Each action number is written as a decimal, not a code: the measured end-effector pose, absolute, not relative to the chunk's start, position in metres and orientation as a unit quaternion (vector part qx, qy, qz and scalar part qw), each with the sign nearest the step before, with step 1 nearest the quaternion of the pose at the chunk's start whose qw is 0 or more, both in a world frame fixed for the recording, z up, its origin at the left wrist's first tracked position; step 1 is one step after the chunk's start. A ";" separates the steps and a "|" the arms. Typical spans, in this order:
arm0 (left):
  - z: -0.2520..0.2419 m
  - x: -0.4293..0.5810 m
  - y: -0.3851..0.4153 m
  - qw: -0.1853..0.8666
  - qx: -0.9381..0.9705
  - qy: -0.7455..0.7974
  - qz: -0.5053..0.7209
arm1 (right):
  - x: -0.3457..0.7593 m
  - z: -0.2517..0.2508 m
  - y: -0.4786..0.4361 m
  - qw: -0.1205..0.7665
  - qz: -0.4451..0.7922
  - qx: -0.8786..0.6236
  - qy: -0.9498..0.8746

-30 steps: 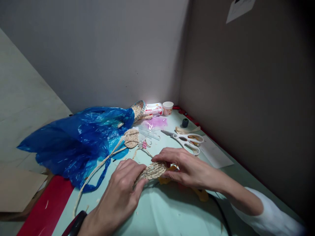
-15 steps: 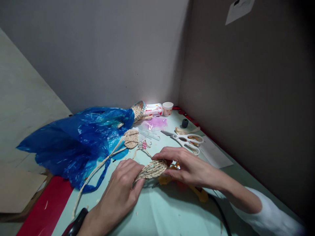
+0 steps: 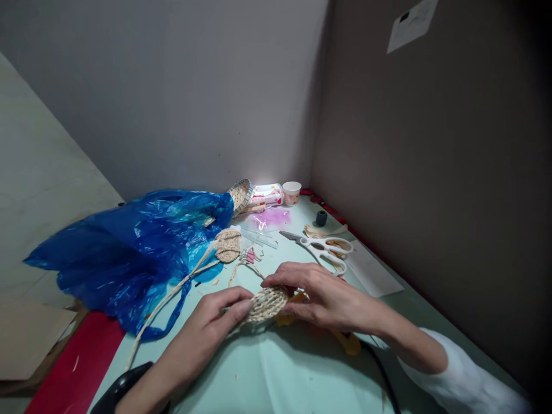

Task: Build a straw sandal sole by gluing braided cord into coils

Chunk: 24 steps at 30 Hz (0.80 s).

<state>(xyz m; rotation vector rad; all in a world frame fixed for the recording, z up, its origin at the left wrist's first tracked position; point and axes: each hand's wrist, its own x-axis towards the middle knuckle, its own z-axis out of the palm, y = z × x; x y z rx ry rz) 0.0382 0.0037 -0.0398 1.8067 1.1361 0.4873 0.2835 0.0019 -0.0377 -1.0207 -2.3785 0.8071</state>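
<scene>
A small oval coil of braided straw rope (image 3: 268, 302) lies on the pale green table (image 3: 293, 379) between both hands. My left hand (image 3: 213, 321) pinches its left end with fingertips closed. My right hand (image 3: 321, 296) curls over its right side, fingers and thumb closed on it. A loose rope tail (image 3: 172, 296) trails away to the left. An orange-yellow tool (image 3: 345, 339) with a black cord lies under my right wrist, mostly hidden.
A crumpled blue plastic bag (image 3: 129, 253) fills the left. Another woven disc (image 3: 227, 245), a pink clip (image 3: 250, 255), white scissors (image 3: 325, 248), a woven basket (image 3: 240, 194), a wipes pack (image 3: 267, 195), a paper cup (image 3: 292, 192) and a dark spool (image 3: 321, 218) sit behind.
My left hand has slid back and left, from covering the coil to pinching its end. The coil now shows more of its oval face. My right hand stays on it.
</scene>
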 end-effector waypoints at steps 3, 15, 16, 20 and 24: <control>-0.040 0.036 0.009 0.512 0.699 0.456 0.204 | 0.281 -0.036 0.001 0.209 0.294 -0.363 -0.859; -0.051 0.037 0.006 0.608 0.606 0.462 0.225 | 0.279 -0.033 0.002 0.201 0.294 -0.345 -0.868; -0.051 0.037 0.006 0.622 0.599 0.452 0.227 | 0.279 -0.033 0.002 0.201 0.294 -0.343 -0.869; -0.048 0.042 0.003 0.637 0.589 0.445 0.221 | 0.277 -0.033 -0.001 0.193 0.296 -0.329 -0.876; -0.045 0.046 0.002 0.601 0.616 0.467 0.204 | 0.275 -0.032 -0.003 0.184 0.296 -0.316 -0.882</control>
